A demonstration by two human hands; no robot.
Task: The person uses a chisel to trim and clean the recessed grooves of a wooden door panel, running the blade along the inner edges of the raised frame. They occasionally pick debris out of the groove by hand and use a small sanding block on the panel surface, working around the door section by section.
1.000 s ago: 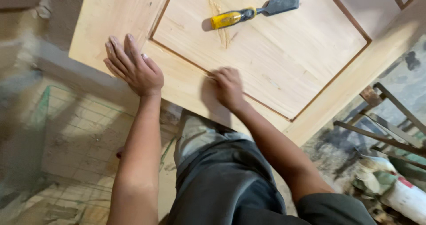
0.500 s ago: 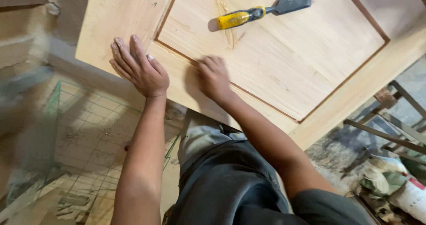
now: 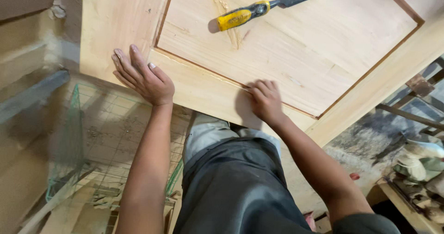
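A pale wooden door (image 3: 199,88) with a recessed panel and a dark groove line lies flat in front of me. My left hand (image 3: 143,77) rests open and flat on the door's frame near its left corner. My right hand (image 3: 264,100) presses bent fingers onto the groove along the near frame rail; whether anything small sits under the fingers is hidden. A chisel (image 3: 268,5) with a yellow handle and a dark blade lies on the panel, well beyond both hands, next to a gouged patch of wood.
A green wire mesh basket (image 3: 88,146) stands on the floor at the left under the door's edge. Metal bars (image 3: 407,114) and a heap of cloth and clutter (image 3: 421,164) lie at the right. My dark trousers fill the bottom middle.
My right hand slid left along the groove, then back to the right, farther from my left hand. The left hand and the chisel stayed in place.
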